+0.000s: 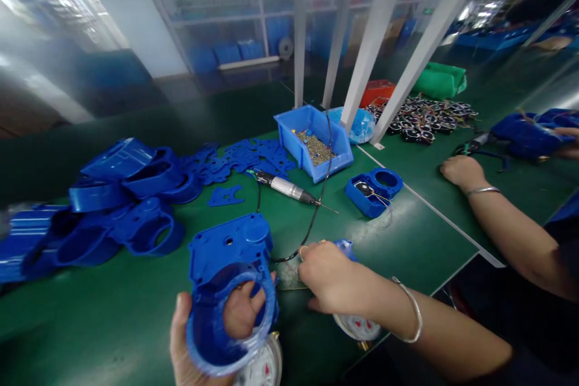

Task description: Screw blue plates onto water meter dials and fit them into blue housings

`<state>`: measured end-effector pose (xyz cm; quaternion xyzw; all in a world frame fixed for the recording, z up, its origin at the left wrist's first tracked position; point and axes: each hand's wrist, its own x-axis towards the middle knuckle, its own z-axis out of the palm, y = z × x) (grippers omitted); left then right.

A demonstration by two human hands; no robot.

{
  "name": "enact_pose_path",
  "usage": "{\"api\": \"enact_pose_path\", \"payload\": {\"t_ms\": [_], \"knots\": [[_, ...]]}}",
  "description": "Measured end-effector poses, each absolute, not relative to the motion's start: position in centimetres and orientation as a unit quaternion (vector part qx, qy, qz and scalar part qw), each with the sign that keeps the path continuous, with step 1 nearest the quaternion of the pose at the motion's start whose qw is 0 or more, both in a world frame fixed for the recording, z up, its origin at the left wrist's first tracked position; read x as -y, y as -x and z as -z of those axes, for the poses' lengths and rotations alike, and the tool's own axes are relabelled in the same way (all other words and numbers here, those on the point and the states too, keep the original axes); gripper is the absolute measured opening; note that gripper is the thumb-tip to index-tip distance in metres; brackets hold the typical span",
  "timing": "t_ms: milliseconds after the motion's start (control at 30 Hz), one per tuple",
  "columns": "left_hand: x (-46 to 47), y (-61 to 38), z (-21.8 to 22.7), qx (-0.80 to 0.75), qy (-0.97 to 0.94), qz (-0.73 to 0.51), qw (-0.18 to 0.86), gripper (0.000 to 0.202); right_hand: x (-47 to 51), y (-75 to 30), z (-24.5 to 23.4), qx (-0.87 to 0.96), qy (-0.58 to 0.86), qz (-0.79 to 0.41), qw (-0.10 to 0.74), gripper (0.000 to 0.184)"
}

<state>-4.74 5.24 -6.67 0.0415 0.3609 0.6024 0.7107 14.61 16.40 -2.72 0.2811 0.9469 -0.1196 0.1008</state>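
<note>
Left hand clamped on a blue plastic housing, thumb outside the round rim and fingers showing through the ring opening; held just above the near edge of the bench. Probably light and stiff: moulded shell, thin walls, smooth and somewhat slippery on the flat faces. Best held as now, hooked through the ring, or across the thicker block above the grip where the screw holes sit. Thin ring rim likely to flex if squeezed hard.

Right hand curled shut, just right of the grip, knuckles up, on a small blue part with thin wires; what the fingertips pinch, hidden. White dial gauges just below both hands, glass-faced, probably fragile.

Beyond the grip: electric screwdriver lying on the bench, blue bin of screws, heap of housings to the left. Another person's hand resting far right.
</note>
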Motion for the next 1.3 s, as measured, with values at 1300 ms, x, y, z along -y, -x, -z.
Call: {"api": "enact_pose_path", "payload": {"t_ms": [1300], "knots": [[-9.7,-0.6,0.9,-0.551,-0.205,-0.528,0.612,0.081,-12.5,-15.8,3.5,-0.760,-0.476,0.299,-0.327,0.012]]}}
